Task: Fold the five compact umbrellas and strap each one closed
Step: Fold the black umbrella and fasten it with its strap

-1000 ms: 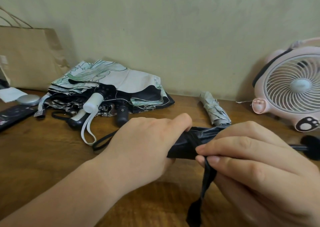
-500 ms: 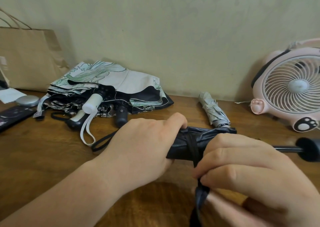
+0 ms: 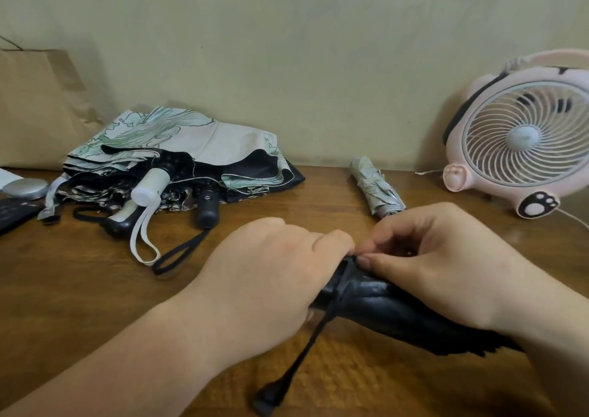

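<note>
Has brought the right hand (image 3: pixel 439 267) up off the strap's lower run since half a second ago and laid it over the black umbrella (image 3: pixel 385 310); has tipped the bundle down toward the near right. Curls the fingers, pinching the strap (image 3: pixel 315 333) where it crosses the canopy. Clenches the left hand (image 3: pixel 264 276) round the bundle's left end, thumb meeting the right fingertips. Leaves the strap tail dangling, unfastened, above the wooden table (image 3: pixel 79 289). Likely step: wrapping the strap, second umbrella of five. Next needs a taut pull round the pleats and the tab pressed home. Just behind the knuckles: folded grey umbrella (image 3: pixel 376 187). Far left: heap of unfolded umbrellas (image 3: pixel 178 142). Right: pink fan (image 3: pixel 522 136).
</note>
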Demonstrator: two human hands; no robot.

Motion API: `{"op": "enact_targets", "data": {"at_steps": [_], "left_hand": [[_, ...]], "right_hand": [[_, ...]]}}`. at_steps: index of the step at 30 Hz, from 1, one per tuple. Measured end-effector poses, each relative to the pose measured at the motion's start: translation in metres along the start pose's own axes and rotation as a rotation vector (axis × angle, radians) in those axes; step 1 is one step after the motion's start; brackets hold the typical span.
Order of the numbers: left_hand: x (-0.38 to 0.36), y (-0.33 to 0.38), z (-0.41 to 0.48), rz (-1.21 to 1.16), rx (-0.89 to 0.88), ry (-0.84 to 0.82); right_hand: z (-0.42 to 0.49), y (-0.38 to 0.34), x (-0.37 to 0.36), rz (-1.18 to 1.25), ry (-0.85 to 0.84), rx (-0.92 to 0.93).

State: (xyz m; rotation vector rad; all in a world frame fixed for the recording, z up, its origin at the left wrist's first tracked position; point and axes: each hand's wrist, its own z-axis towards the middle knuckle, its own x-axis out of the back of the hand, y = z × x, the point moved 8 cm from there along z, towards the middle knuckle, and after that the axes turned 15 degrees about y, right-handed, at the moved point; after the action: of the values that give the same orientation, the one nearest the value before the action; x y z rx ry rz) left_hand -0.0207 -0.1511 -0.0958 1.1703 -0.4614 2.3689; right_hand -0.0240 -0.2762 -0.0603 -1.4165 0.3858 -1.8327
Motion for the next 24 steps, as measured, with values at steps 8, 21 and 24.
{"op": "enact_targets", "data": {"at_steps": [8,21,24], "left_hand": [[0.025,0.011,-0.007,-0.035,-0.123,0.164],[0.020,0.003,-0.008,-0.026,-0.084,0.159],[0.020,0.005,-0.008,-0.035,-0.123,0.176]], "right_hand": [[0.001,0.016,-0.010,-0.003,-0.137,-0.089],[0.001,0.018,-0.011,0.102,-0.102,-0.075],[0.000,0.016,-0.011,0.147,-0.118,-0.051]]}}
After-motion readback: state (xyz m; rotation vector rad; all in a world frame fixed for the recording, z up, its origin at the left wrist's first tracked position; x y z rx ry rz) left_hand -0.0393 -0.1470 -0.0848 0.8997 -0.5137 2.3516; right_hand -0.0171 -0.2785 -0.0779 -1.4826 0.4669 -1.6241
